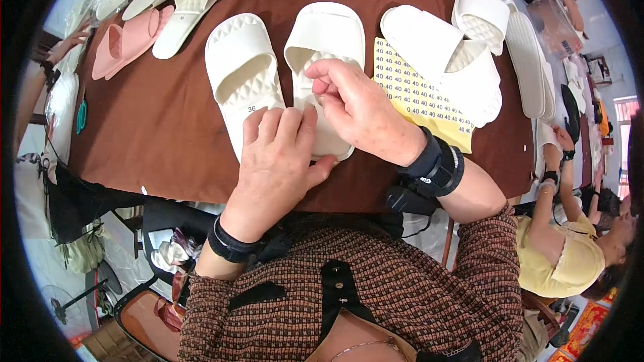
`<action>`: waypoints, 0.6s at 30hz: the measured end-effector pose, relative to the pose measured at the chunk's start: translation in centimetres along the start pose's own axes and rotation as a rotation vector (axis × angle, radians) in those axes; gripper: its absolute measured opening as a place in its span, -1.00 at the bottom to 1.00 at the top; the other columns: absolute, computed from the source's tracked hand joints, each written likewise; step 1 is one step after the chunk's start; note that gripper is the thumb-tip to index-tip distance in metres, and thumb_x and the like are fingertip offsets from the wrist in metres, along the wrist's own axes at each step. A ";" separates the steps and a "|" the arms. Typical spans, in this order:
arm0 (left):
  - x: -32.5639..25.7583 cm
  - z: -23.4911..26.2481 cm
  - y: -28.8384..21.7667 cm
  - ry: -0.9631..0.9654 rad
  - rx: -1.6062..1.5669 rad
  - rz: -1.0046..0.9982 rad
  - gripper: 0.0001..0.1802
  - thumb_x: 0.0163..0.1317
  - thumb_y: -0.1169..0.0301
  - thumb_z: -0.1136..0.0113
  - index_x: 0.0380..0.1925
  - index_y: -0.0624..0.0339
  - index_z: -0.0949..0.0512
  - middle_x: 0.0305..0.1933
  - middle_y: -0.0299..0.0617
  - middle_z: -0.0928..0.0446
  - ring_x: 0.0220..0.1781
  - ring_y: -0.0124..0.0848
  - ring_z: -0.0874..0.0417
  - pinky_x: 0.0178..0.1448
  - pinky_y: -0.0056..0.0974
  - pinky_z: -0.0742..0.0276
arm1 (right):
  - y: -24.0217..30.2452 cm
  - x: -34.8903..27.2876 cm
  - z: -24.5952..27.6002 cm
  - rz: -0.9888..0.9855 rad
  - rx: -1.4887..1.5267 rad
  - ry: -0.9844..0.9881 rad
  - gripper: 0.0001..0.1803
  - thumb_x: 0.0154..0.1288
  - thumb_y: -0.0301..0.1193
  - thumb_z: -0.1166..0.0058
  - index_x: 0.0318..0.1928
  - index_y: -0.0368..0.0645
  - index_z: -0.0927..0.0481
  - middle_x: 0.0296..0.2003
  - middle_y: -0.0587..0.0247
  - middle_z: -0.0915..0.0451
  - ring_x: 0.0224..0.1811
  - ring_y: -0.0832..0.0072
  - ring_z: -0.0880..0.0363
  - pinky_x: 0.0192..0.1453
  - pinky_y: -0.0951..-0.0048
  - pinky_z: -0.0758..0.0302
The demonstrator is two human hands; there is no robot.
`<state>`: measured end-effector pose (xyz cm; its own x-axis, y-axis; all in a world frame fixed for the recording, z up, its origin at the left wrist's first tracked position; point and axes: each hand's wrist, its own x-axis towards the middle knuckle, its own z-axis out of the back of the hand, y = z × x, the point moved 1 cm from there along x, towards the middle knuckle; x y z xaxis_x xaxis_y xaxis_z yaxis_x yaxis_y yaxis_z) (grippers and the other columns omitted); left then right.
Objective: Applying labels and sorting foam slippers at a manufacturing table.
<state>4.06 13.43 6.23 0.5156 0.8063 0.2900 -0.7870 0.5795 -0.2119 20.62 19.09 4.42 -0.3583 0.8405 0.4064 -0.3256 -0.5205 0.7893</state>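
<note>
Both hands working on white slipper (327, 60) lying mid tabletop (168, 114). L hand (276, 161) lying flat, fingers open, pressing its heel end. R hand (359, 107) pinching fingertips shut on small sticker at insole. Sticker sheet (419, 97) just beside, 2nd slipper (241, 74) to the left.

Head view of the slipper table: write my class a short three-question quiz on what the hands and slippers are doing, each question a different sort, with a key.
1. True or false: the right hand rests on the pink slippers.
2. Multiple choice: the yellow sticker sheet lies (A) under the left hand, (B) to the right of the white slipper that both hands touch, (C) on the floor.
3. Fill in: the second white slipper, left of the handled one, lies on the ____ tablecloth.

Key: 1 false, its fingertips pinch at the white slipper's heel; 2 B; 3 brown.
</note>
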 end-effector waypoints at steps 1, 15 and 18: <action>0.0 -0.1 -0.1 -0.008 0.030 0.000 -0.27 -0.13 0.23 -0.47 0.08 0.31 -0.48 -0.01 -0.08 -0.38 0.09 -0.10 -0.40 0.25 -0.02 -0.28 | 0.0 0.0 0.0 0.006 0.001 -0.009 -0.72 0.30 -0.57 0.02 0.03 -0.26 -0.43 -0.24 -0.03 -0.56 -0.13 0.07 -0.57 -0.01 0.15 -0.51; 0.3 -0.2 -0.6 -0.024 0.040 -0.028 -0.30 -0.06 0.22 -0.44 0.05 0.40 -0.46 0.12 -0.04 -0.39 0.19 -0.06 -0.39 0.32 0.01 -0.25 | -0.3 -0.4 0.3 -0.041 0.024 0.014 -0.63 0.28 -0.68 0.07 0.09 -0.24 -0.44 -0.21 0.14 -0.59 -0.14 0.40 -0.63 -0.03 0.42 -0.57; -0.1 0.0 -0.3 -0.030 -0.010 -0.019 -0.32 -0.03 0.24 -0.43 0.08 0.36 -0.47 0.14 -0.05 -0.40 0.19 -0.05 -0.39 0.32 0.00 -0.25 | -0.4 -0.4 0.5 -0.051 0.049 0.005 -0.64 0.28 -0.67 0.07 0.09 -0.24 -0.44 -0.22 0.16 -0.58 -0.16 0.42 -0.62 -0.03 0.43 -0.56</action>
<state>4.30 13.18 6.28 0.5203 0.7910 0.3219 -0.7732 0.5964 -0.2155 21.33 18.99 4.16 -0.3473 0.8646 0.3630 -0.3005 -0.4693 0.8303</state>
